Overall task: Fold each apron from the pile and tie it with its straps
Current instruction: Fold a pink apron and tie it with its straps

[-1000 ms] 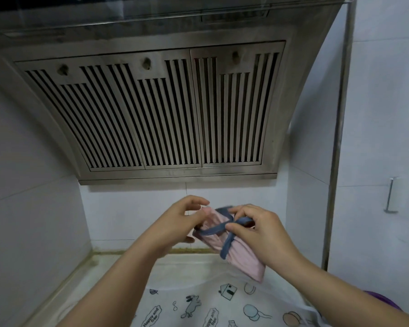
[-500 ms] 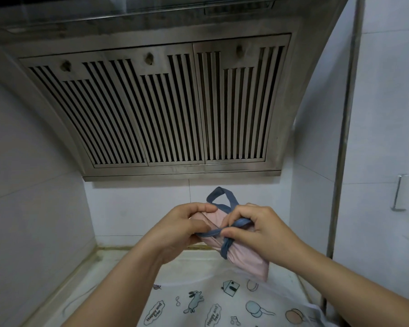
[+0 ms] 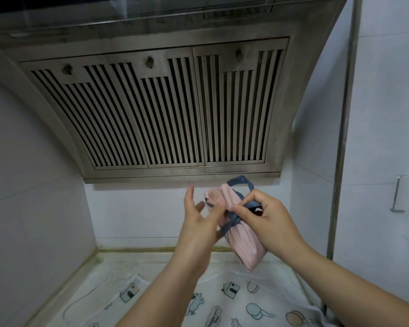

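A pink apron (image 3: 242,244) is rolled into a small bundle and held in the air below the hood. Blue straps (image 3: 233,221) cross around its middle, and a blue loop (image 3: 240,180) sticks up from its top end. My right hand (image 3: 267,223) grips the bundle and pinches the strap at the crossing. My left hand (image 3: 198,223) is beside the bundle on its left, with fingers straight and spread. One of its fingers touches the strap near the crossing.
A steel range hood (image 3: 151,109) hangs close above my hands. Below lies a white cloth with cartoon prints (image 3: 234,300) on the counter. White tiled walls close in left and back. A metal pole (image 3: 342,142) stands at the right.
My left hand has let go of the bundle and its fingers have spread. The bundle has tilted and moved right in my right hand.
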Demonstrator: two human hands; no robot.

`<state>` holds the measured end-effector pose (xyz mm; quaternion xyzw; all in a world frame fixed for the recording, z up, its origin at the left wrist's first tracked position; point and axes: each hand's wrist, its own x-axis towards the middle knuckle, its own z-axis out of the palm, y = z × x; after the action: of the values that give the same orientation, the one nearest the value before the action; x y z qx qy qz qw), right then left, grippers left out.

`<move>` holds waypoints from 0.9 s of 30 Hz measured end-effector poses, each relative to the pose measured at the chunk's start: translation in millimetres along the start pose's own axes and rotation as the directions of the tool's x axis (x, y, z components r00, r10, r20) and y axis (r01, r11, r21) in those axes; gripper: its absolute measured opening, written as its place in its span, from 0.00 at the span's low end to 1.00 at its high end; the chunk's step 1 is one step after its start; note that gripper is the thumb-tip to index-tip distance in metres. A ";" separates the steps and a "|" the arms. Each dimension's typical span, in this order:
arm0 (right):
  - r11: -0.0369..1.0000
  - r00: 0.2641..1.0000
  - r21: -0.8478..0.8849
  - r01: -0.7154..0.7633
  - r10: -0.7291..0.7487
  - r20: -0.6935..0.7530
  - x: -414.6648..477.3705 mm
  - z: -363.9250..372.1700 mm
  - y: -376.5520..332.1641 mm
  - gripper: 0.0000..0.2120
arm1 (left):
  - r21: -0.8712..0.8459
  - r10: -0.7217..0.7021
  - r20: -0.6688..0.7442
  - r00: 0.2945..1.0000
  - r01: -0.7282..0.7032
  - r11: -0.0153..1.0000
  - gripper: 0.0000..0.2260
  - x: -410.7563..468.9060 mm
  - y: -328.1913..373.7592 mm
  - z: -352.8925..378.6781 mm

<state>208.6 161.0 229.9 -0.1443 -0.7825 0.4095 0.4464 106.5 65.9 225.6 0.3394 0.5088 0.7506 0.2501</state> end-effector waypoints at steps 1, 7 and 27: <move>1.000 1.000 0.007 -0.002 0.003 -0.030 -0.2 0.3 0.2 0.07 | 0.139 0.098 0.042 0.994 -0.103 0.985 0.28 -3.9 -4.5 1.9; 0.999 0.995 0.031 -0.039 0.042 -0.089 0.5 -1.5 1.1 0.07 | 0.534 0.226 0.195 0.954 -0.297 0.792 0.15 -3.9 -17.4 1.3; 0.995 0.998 -0.097 0.001 -0.006 -0.058 17.2 5.6 -11.0 0.08 | 0.553 0.400 0.104 0.911 -0.387 0.738 0.11 -4.1 -12.9 4.4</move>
<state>195.9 161.4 246.8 -0.1763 -0.7882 0.3659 0.4623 112.9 70.2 213.7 0.4890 0.6264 0.6063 -0.0307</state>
